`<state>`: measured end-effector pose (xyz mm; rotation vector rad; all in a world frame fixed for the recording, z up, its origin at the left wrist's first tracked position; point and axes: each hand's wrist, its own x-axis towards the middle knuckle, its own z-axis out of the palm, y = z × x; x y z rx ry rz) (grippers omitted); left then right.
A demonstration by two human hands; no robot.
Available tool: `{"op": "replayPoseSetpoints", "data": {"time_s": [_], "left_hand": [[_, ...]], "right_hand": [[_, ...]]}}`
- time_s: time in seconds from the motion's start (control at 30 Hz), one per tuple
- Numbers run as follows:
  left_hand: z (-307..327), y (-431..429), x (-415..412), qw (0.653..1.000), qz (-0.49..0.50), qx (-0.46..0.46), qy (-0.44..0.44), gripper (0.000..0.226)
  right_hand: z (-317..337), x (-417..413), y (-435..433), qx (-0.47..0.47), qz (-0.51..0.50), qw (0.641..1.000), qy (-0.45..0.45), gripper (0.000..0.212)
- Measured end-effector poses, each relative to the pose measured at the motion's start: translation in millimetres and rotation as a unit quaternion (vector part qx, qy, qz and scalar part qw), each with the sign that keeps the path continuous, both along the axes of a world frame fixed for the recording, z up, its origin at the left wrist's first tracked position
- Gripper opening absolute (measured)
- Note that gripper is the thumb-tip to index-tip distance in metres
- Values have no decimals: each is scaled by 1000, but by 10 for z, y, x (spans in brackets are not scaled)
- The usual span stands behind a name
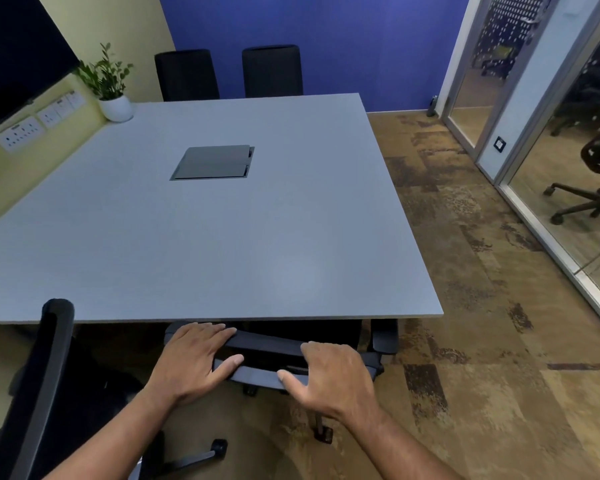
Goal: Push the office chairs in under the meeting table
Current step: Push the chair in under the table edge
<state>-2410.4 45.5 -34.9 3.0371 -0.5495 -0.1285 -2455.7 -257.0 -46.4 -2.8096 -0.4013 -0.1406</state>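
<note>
Both hands rest on the top rail of the chair backrest (267, 358) at the near edge of the surface (222, 237), toward its near right corner: the left hand (191, 362) lies with fingers over the rail's left end and thumb at its near face, the right hand (333, 375) sits on the rail's right part with thumb spread toward the middle. Neither grip is clenched; both are loose, palms pressing on the rail rather than wrapped round it, so the chair is steered by push alone. The seat is hidden beneath the surface and the backrest stands just beside its edge, so this chair looks almost home. The main risk, as I judge it, is the right armrest (385, 337), which shows just at the near edge: if it sits higher than the underside it will knock the edge and stop the chair or tip it back. An uneven push could swing the chair on its castors, one of which (323, 433) shows on the carpet (482, 341) by the right wrist. With fingers draped over the rail, a hard shove could also pinch them against the edge. A second chair (45, 375) stands at the near left, its back apart from the edge and apparently not yet pushed in, and the two could foul each other's bases.
</note>
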Motion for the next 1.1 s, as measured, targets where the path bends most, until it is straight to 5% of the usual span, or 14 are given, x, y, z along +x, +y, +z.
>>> {"op": "replayPoseSetpoints", "data": {"time_s": [1.1], "left_hand": [[-125, -170, 540, 998, 31, -7, -61, 93]], "right_hand": [[51, 834, -178, -86, -5, 996, 6, 67]]}}
